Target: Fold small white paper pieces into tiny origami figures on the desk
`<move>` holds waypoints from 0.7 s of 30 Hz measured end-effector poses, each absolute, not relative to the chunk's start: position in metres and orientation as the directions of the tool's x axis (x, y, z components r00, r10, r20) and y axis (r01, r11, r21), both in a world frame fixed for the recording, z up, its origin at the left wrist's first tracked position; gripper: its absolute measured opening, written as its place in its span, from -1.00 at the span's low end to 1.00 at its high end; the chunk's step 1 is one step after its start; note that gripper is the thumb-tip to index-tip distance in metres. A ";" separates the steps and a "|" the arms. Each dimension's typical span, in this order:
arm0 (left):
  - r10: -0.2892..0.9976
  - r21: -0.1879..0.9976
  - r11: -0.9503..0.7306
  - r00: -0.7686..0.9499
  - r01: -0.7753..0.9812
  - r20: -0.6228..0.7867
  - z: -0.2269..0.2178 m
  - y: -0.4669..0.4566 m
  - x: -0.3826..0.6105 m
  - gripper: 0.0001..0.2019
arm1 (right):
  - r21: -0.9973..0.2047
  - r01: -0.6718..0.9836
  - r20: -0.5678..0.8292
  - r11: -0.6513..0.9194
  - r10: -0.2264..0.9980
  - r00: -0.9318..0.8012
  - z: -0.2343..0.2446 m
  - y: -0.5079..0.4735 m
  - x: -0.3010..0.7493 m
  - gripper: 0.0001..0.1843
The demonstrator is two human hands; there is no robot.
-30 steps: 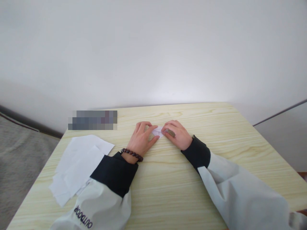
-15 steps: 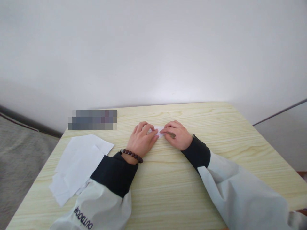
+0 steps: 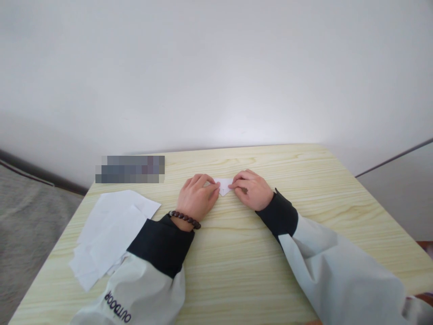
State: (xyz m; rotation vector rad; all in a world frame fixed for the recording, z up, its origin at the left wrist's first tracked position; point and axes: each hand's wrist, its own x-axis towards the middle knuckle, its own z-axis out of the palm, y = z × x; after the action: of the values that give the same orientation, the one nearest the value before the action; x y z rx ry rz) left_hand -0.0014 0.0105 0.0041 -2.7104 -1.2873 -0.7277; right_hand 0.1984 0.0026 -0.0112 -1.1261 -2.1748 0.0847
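Note:
A small folded piece of white paper (image 3: pixel 223 186) lies flat on the pale wooden table (image 3: pixel 237 262), its visible part a downward-pointing triangle. My left hand (image 3: pixel 195 197), with a dark bead bracelet at the wrist, rests on the paper's left end with fingers curled and pressed down. From the other side my right hand (image 3: pixel 252 190) pins the right end, fingertips pinched on the edge. Both hands cover much of the paper.
A loose pile of white paper sheets (image 3: pixel 110 232) lies at the table's left, partly under my left sleeve. A blurred-out patch (image 3: pixel 130 169) sits at the table's far left edge against the white wall. Grey floor shows to the left of the table.
My left fingers have drawn in from stretched across the paper to curled at its left end, uncovering a small triangle of paper between the hands. The right hand has barely shifted.

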 end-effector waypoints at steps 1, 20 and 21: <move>0.722 0.170 -0.652 0.537 0.739 0.436 0.003 0.012 -0.002 -0.82 | -0.365 0.698 0.537 0.616 0.752 -0.383 -0.012 0.002 0.198 -0.80; 0.810 0.389 -0.584 0.482 0.712 0.335 -0.002 0.020 -0.005 -0.64 | -0.476 0.681 0.512 0.556 0.805 -0.299 -0.014 0.003 0.197 -0.78; 0.802 0.393 -0.596 0.496 0.700 0.333 -0.002 0.020 -0.006 -0.63 | -0.499 0.670 0.512 0.550 0.811 -0.284 -0.013 0.003 0.197 -0.79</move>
State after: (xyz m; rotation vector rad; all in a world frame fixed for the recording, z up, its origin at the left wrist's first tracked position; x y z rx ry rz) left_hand -0.0059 0.0202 -0.0020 -2.8911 -1.4722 -0.8290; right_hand 0.1965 0.0028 -0.0132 -1.1903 -2.0352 0.2387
